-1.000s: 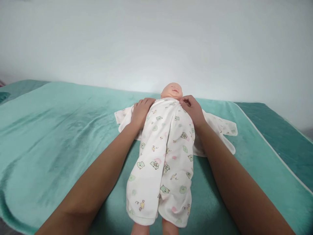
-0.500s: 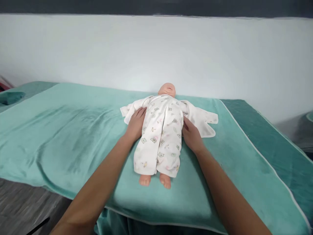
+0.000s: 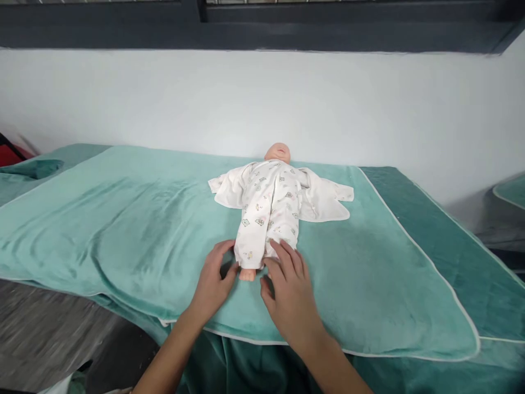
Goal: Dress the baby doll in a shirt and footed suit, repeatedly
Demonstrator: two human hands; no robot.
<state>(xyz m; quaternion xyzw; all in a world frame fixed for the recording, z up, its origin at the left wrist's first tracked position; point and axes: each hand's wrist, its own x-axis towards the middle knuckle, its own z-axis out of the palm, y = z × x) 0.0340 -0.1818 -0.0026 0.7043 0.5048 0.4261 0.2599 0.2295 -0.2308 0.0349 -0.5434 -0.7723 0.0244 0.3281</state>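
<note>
A baby doll (image 3: pixel 278 152) lies on its back, head toward the wall, dressed in a white printed romper (image 3: pixel 262 210). Under it a white baby shirt (image 3: pixel 326 200) spreads out, its sleeves to both sides. My left hand (image 3: pixel 215 276) is beside the romper's left leg cuff, fingertips at the cloth edge, fingers curved and apart. Over the right leg cuff is my right hand (image 3: pixel 289 290), fingers spread and hiding the doll's foot on that side. The other foot (image 3: pixel 247 274) shows between my hands. Neither hand visibly grips the cloth.
A light green blanket (image 3: pixel 164 219) with white piping covers the bed. Darker green bedding (image 3: pixel 447 241) shows at the right. A white wall (image 3: pixel 262 98) stands behind, with a dark window frame (image 3: pixel 262 27) above. Grey floor (image 3: pixel 53 323) is at lower left.
Both hands have moved from the sides of the doll's torso down to the leg cuffs, toward me. The view has tilted up a little, showing more of the window frame.
</note>
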